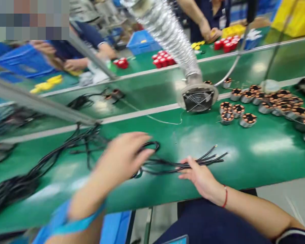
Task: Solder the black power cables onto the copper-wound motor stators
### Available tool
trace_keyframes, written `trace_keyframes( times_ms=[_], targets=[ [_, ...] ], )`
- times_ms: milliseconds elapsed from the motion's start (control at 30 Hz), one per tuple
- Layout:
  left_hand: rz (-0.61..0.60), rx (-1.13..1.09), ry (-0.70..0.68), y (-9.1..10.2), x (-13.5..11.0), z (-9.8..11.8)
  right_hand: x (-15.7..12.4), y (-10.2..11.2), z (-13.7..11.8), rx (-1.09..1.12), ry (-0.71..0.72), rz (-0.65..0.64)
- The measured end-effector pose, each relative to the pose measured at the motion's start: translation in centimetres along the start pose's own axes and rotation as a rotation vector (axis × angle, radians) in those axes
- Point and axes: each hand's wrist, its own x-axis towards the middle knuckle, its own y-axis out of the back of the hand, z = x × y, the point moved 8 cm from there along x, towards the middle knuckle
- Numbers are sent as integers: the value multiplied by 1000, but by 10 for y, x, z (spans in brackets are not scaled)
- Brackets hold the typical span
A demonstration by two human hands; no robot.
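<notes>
A bundle of thin black wires point(193, 162) lies on the green table point(256, 159), its bare ends pointing right. My right hand point(199, 176) rests on it near the table's front edge, fingers pinched round the strands. My left hand point(123, 157) is blurred by motion over the looped part of the wires point(151, 147), fingers curled; whether it grips them is unclear. A blue band circles my left forearm, a red cord my right wrist.
A heap of black cables point(27, 176) sprawls at the left. Several copper-wound motor stators point(264, 103) crowd the right. A silver duct with a fan point(198, 100) stands mid-table. Other people's hands work beyond, by red parts point(164, 60) and blue bins point(142, 42).
</notes>
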Motion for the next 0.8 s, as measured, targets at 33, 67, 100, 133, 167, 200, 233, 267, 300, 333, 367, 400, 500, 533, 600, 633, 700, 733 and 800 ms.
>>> trace_keyframes(
  times_ms=[33,67,100,133,167,200,233,267,300,333,367,400,500,533,600,633,700,733,800],
  targets=[
    [-74,-30,-28,-18,-4,11,0,1,-4,-17,-6,8],
    [-184,-97,-98,-41,-4,26,0,3,-8,-30,0,27],
    [-271,-144,-135,-61,-2,39,-1,6,-14,-37,14,50],
    [-302,-170,-142,-75,3,47,-3,10,-19,-41,30,73],
    [-318,-214,-135,-86,8,54,-5,15,-24,-43,47,88],
    [-316,-255,-115,-92,12,57,-9,19,-29,-49,59,82],
    [-308,-298,-83,-96,16,58,-14,22,-34,-67,63,55],
    [-300,-341,-46,-97,18,56,-21,25,-37,-100,51,7],
    [-291,-374,-11,-98,18,54,-28,27,-38,-154,17,-57],
    [-282,-393,14,-99,18,52,-37,28,-37,-229,-43,-133],
    [-268,-394,24,-100,19,51,-47,29,-34,-326,-117,-212],
    [-251,-378,23,-102,19,51,-57,31,-32,-447,-182,-281],
    [-178,-258,16,-110,22,58,-72,33,-48,-915,-102,-371],
    [-153,-218,23,-112,23,60,-71,30,-62,-1082,40,-359],
    [-136,-183,7,-113,26,67,-66,14,-91,-1399,397,-314],
    [-153,-191,-23,-111,29,70,-62,4,-100,-1550,562,-300],
    [-191,-240,-69,-103,36,67,-48,-13,-106,-1866,767,-288],
    [-187,-270,-62,-95,41,59,-37,-17,-104,-2020,793,-294],
    [-126,-314,24,-79,58,30,-16,-21,-96,-2238,756,-324]
  ],
)
